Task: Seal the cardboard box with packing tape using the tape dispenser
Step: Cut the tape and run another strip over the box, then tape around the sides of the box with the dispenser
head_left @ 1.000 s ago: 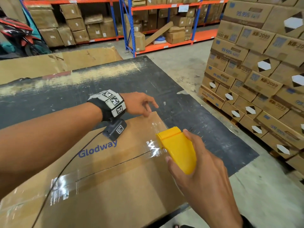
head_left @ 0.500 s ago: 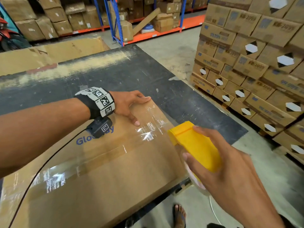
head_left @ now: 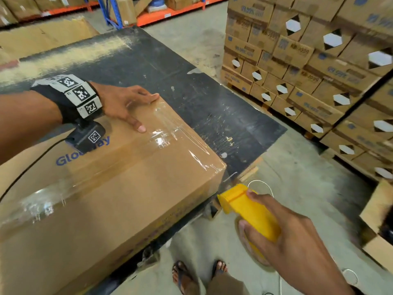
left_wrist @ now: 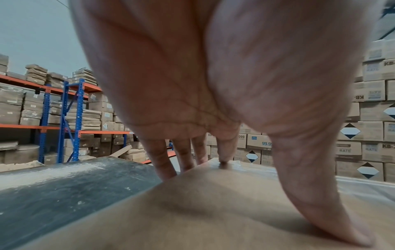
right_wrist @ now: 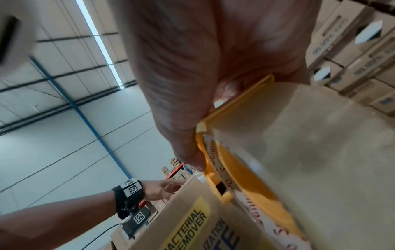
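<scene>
A large brown cardboard box (head_left: 119, 201) printed "Glodway" lies on a black table (head_left: 191, 86). Clear packing tape (head_left: 170, 133) runs along its top seam and over the right end. My left hand (head_left: 125, 105) rests flat on the box top near the far right corner, fingers straight; the left wrist view shows its fingertips (left_wrist: 186, 162) pressing the cardboard (left_wrist: 213, 211). My right hand (head_left: 282, 233) grips the yellow tape dispenser (head_left: 248, 209) off the box's right end, below the top edge. In the right wrist view the dispenser (right_wrist: 233, 169) sits against the box end (right_wrist: 192, 225).
A pallet of stacked printed cartons (head_left: 308, 60) stands to the right across a concrete aisle (head_left: 287, 177). Blue and orange shelving (head_left: 110, 13) with boxes lines the back. An open carton (head_left: 378, 226) sits at the far right. My sandalled feet (head_left: 200, 275) stand below the table edge.
My right hand has drawn the dispenser from the box top over the right edge and down past the end. My left hand came down and flattened on the box top.
</scene>
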